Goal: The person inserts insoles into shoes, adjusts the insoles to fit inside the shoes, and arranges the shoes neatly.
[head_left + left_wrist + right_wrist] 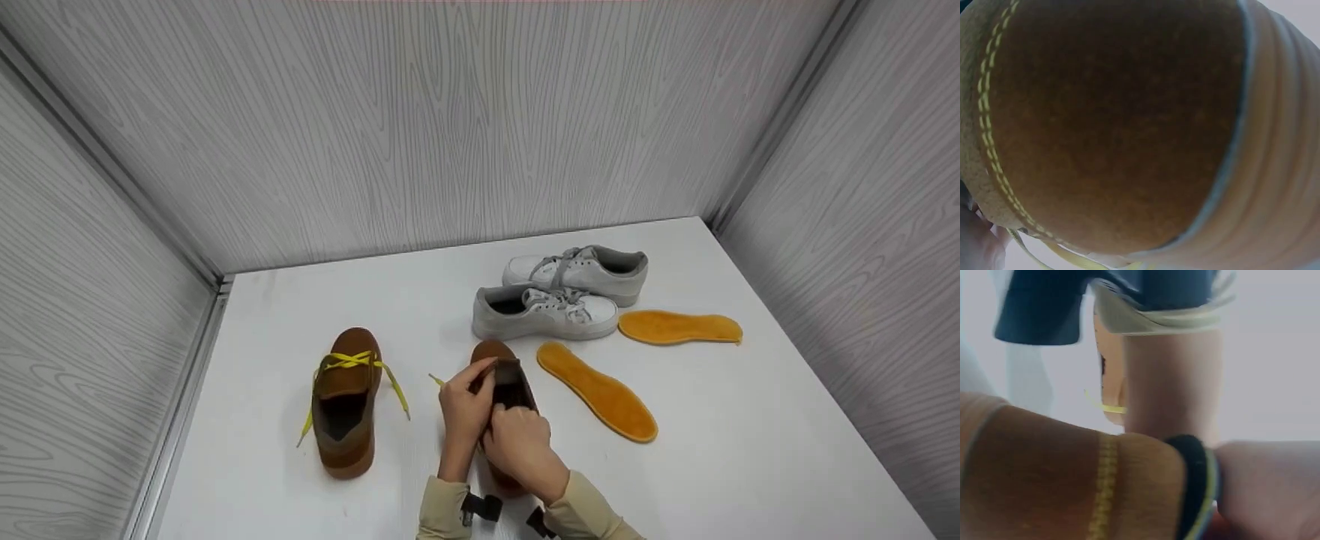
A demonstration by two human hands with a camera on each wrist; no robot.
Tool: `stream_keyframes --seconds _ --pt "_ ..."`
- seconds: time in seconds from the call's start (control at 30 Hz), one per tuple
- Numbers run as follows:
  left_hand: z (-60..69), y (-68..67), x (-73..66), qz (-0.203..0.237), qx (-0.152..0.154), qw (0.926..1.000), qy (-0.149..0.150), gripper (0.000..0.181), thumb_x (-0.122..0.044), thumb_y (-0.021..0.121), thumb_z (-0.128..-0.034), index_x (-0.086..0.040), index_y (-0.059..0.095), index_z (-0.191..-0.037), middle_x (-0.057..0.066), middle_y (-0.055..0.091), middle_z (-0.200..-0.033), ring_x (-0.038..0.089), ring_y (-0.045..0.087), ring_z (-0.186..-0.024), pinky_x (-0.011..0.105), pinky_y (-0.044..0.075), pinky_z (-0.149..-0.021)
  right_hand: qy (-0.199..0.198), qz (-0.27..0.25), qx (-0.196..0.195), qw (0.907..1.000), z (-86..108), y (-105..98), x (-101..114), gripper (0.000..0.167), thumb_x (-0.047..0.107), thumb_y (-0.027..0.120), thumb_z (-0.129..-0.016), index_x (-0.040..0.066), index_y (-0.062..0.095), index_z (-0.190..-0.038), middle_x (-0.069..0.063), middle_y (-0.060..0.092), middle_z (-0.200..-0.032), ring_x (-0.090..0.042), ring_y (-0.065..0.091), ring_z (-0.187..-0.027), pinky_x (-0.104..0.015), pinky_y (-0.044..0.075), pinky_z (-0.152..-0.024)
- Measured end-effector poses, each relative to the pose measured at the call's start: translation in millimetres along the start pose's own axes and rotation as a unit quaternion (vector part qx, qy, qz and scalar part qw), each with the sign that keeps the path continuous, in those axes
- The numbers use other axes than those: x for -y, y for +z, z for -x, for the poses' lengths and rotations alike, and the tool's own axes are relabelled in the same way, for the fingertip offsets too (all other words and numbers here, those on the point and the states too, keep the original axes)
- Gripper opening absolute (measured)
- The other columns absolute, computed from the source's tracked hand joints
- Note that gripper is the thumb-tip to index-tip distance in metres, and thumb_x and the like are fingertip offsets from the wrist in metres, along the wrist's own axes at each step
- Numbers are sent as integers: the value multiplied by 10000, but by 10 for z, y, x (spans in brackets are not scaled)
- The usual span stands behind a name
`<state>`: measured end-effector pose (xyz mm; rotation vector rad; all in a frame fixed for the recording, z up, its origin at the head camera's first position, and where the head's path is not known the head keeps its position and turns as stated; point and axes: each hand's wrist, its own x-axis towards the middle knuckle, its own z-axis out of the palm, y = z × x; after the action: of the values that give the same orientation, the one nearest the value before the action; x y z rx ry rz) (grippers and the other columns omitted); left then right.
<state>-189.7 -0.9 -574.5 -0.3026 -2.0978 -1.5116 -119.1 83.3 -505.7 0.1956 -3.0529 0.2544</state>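
Note:
A brown shoe [493,350] stands between both hands in the head view. My left hand [463,405] pinches the shoe's tongue near its front, thumb and fingers together. Into the shoe's opening reach the fingers of my right hand [521,442]; their tips are hidden inside. The shoe's stitched brown side [1117,124] fills most of the left wrist view. In the right wrist view the heel part of the shoe [1145,478] is close, with my right hand [1269,489] at its opening. A yellow lace end [436,380] pokes out left of the left hand.
Another brown shoe [350,459] with yellow laces stands to the left. Two orange insoles, one near [604,394] and one farther back [679,328], lie to the right. Two white sneakers [544,322] [624,285] are side by side behind. Walls border the white table [720,450].

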Motion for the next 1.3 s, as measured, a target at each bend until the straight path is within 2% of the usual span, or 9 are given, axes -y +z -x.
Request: stream_keyframes --seconds 0.1,0.23,0.33,0.43,0.53,0.63,0.93,1.2,1.3 --pt "-2 -3 -3 24 51 10000 20 196 -20 685 -889 -99 783 -1039 11 753 -1003 175 715 -899 336 560 -757 -90 8 393 9992 -1 -44 6 273 266 662 -876 -4 636 -901 -153 591 -677 -336 628 -629 -459 518 -505" --pt "-6 -16 0 137 145 9998 5 189 -23 679 -903 -86 778 -1052 20 751 -1015 177 713 -918 342 562 -771 8 19 954 9954 -18 -53 13 465 339 648 -876 -55 622 -1122 -251 605 -837 -375 631 -724 -486 543 -574" --pt "-20 -24 5 160 192 9996 -91 186 -25 683 -901 -80 777 -1052 8 750 -1025 163 707 -943 349 560 -791 100 -72 1158 9932 -47 -41 -7 518 372 657 -850 -73 630 -1114 -293 581 -914 -387 618 -738 -501 546 -599" --pt "-35 -23 0 129 193 9997 -104 188 -18 691 -890 -74 779 -1046 2 752 -1018 162 709 -929 360 563 -777 126 -557 1209 9910 -89 -51 -61 504 360 681 -821 -85 643 -1054 -307 569 -941 -400 616 -744 -523 544 -627" --pt "-40 -25 -4 120 196 9997 -86 192 -16 698 -882 -81 781 -1042 4 753 -1011 169 712 -911 365 564 -764 173 -1005 1324 9859 -116 -72 -97 537 353 704 -815 -97 639 -1102 -329 567 -1003 -422 626 -798 -544 542 -687" --pt "-36 -43 1 133 210 9996 -115 194 -21 704 -880 -94 784 -1041 10 754 -1005 173 713 -906 362 563 -763 230 -1218 1258 9843 -126 -56 -89 537 320 735 -802 -103 630 -1117 -343 564 -1024 -441 630 -825 -556 538 -709" --pt "-54 -78 -15 -94 380 9992 -3 191 -28 702 -888 -91 776 -1053 29 753 -1009 188 713 -927 364 563 -784 -145 -1349 172 9906 -131 141 -93 416 167 724 -804 -130 613 -1073 -445 536 -1036 -499 634 -718 -551 546 -614" --pt "-49 -66 -28 -173 345 9992 -33 196 -5 699 -880 -86 776 -1041 27 753 -998 162 708 -901 362 563 -751 -737 -340 727 9940 -106 190 -172 184 21 658 -791 -92 631 -933 -234 612 -755 -378 643 -676 -445 558 -614" --pt "-40 -69 -22 -193 340 9992 3 196 -4 696 -881 -87 776 -1040 31 753 -1002 170 708 -911 367 563 -758 -682 -198 895 9934 -96 211 -162 200 49 648 -839 -104 639 -968 -252 629 -804 -374 652 -704 -437 563 -630"
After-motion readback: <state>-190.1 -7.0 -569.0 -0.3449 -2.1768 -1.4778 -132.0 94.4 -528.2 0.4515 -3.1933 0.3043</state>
